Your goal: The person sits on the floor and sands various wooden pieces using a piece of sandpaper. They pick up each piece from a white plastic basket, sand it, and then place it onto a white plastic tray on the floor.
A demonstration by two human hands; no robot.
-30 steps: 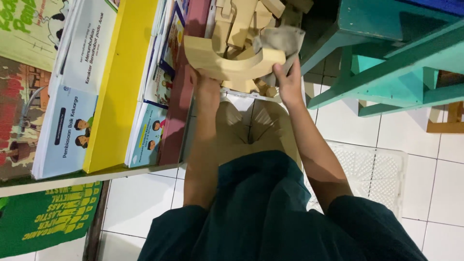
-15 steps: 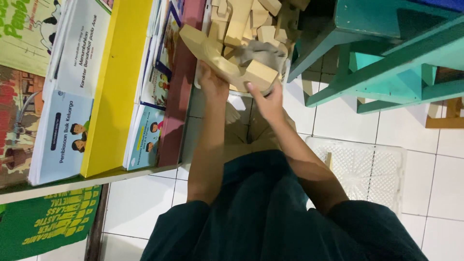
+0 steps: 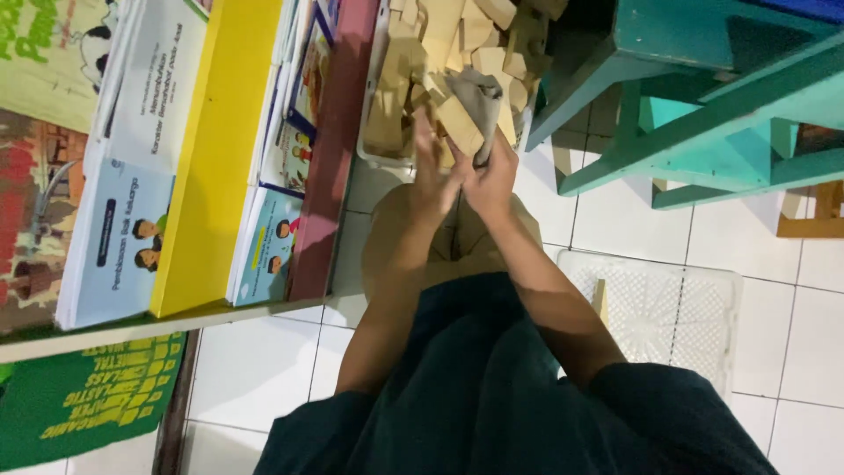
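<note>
Wooden blocks and grey cloth sit clamped between both hands' fingers, wrists together.

Even, moderately bright indoor light, no single source identifiable. The white floor tiles reflect softly, without hard glare; the yellow divider is strongly saturated. Shadows are diffuse — darkest beneath the teal wooden furniture at the top centre and in the dark shirt, which loses nearly all fabric detail. Motion blur smears the left hand, the right hand and the wooden blocks near them — edges there are indistinct. Book covers at the left stay comparatively sharp. Straight lines lean slightly towards the frame edges; overall compression softness.
</note>
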